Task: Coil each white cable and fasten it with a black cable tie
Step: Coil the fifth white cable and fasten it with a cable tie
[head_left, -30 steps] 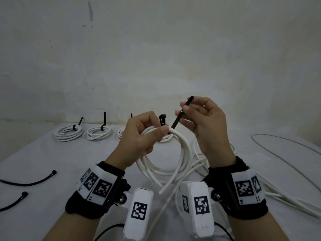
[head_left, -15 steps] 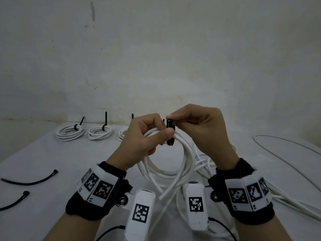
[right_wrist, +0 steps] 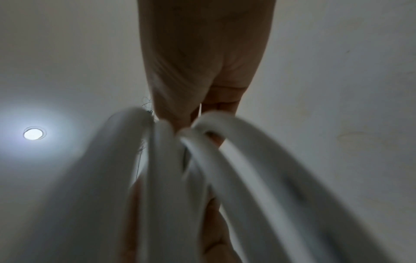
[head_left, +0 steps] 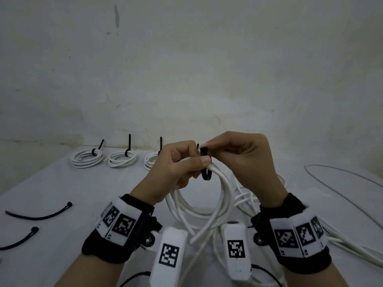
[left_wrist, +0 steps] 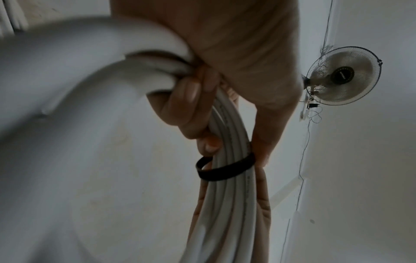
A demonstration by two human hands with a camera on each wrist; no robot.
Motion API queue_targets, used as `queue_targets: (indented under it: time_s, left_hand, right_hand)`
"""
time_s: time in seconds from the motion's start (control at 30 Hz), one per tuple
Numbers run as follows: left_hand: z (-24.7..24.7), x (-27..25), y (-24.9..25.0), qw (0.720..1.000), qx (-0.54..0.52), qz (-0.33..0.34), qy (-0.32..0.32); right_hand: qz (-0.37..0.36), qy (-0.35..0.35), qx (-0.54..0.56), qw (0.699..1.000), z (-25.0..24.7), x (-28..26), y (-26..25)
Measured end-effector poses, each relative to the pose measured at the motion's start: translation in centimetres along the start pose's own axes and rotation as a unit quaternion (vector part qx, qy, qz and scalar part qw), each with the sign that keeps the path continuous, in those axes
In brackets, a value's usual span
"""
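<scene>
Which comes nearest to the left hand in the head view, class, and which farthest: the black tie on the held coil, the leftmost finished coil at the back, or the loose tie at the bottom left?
From the left hand:
1. Black tie looped round the held coil, at its fingertips.
2. Leftmost finished coil, back left.
3. Loose tie, near left edge.

No words or numbers can be read anywhere. The white wrist bands (head_left: 122,222) and camera housings (head_left: 169,253) carry only black-and-white square code markers; the wall fan's hub (left_wrist: 341,75) bears an illegibly small mark.
</scene>
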State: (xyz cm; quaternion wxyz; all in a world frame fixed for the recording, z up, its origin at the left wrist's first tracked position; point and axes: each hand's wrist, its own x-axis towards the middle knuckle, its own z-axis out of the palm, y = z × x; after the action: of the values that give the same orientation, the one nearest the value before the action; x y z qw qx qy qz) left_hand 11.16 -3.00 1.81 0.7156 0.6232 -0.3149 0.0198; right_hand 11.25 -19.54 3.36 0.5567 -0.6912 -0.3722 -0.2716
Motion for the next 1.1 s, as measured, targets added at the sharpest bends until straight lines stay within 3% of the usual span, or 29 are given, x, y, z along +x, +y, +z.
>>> queue_targets:
  time_s: [0.33, 0.67, 0.77, 0.9, 1.1]
  left_hand:
    - [-0.1, 0.1, -0.1, 0.998, 0.051, 0.027, 0.016]
    - [0.7, 0.0, -0.5, 0.992, 0.118, 0.029, 0.039]
    - [1.1, 0.0, 0.0, 0.990, 0.136, 0.025, 0.037]
    - [0.8, -0.2, 0.8, 0.982, 0.184, 0.029, 0.013]
    - [1.3, -0.4, 1.0, 0.980, 0.198, -0.008, -0.006]
  right_hand:
    - [0.024, -0.076, -0.089, 0.993, -0.6, 0.1, -1.7]
    - [-0.044, 0.054, -0.206, 0.976, 0.2, 0.2, -1.1]
    - [-0.029, 0.086, -0.192, 0.977, 0.0, 0.4, -1.1]
    - [-0.020, 0.077, -0.189, 0.979, 0.5, 0.4, -1.2]
    - [0.006, 0.143, -0.191, 0.971, 0.4, 0.4, -0.6]
